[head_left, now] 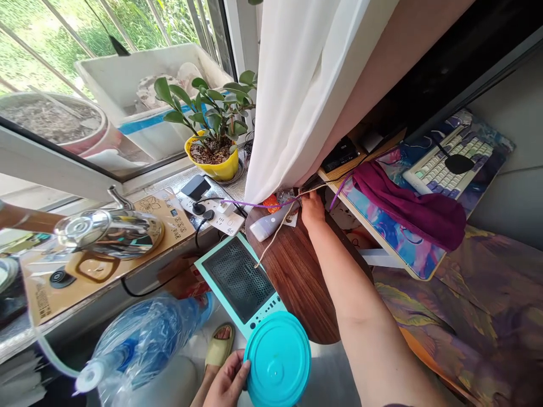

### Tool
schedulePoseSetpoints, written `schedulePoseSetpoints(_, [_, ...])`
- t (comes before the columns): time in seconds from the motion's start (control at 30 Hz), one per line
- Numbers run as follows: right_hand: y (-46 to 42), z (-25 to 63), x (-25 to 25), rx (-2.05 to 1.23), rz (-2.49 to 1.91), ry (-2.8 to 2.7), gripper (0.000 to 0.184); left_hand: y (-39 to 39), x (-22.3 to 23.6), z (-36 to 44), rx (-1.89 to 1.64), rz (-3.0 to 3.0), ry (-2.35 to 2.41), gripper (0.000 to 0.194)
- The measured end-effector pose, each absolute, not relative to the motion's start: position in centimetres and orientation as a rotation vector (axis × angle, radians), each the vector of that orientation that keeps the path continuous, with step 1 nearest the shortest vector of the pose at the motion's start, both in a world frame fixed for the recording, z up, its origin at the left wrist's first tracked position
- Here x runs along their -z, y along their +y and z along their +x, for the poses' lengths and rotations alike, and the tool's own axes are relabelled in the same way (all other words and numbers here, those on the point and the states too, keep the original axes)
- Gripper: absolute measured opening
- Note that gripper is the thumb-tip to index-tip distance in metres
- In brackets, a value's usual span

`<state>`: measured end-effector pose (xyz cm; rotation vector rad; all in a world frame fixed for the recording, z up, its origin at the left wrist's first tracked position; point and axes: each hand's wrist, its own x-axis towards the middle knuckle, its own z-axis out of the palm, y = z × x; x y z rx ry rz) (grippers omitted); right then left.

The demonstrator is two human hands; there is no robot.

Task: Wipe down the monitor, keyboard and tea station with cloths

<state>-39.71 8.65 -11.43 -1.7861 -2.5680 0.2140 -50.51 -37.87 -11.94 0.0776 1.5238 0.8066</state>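
At the bottom, my left hand (229, 380) pinches the rim of a round turquoise plastic lid (278, 359), its flat face turned up towards me. My right hand (313, 210) reaches to the far end of a dark wooden tabletop (292, 265), below the curtain. Its fingertips are hidden, so whether it grips anything is unclear. Beside it lie a whitish-grey tube-shaped item (268, 226), an orange packet (270, 203) and a beige cord (275, 234). A purple cable (254, 204) runs close by this hand.
Left on the sill stand a shiny kettle (114, 229), a power strip (229, 217) and a yellow potted plant (214, 158). Below are a turquoise computer case (237, 277) and a wrapped water bottle (148, 333). A keyboard (453, 158) and maroon cloth (407, 209) lie right.
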Motion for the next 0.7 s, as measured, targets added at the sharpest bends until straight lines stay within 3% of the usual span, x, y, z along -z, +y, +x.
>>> schedulePoseSetpoints(0.33, [2.1, -36.8, 9.1, -0.141, -2.149, -2.536, 0.051, -37.8, 12.2, -50.8, -0.854, 0.182, 1.541, 0.047])
schedulePoseSetpoints(0.5, [-3.6, -30.7, 8.6, -0.141, -2.27, -2.481, 0.049, -35.8, 10.6, -51.7, -0.863, 0.232, 1.561, 0.049])
schedulePoseSetpoints(0.7, [-9.4, -21.6, 8.9, -0.137, -2.457, -2.198, 0.06, -31.7, 10.6, -51.6, -0.923, 0.318, 1.543, 0.045])
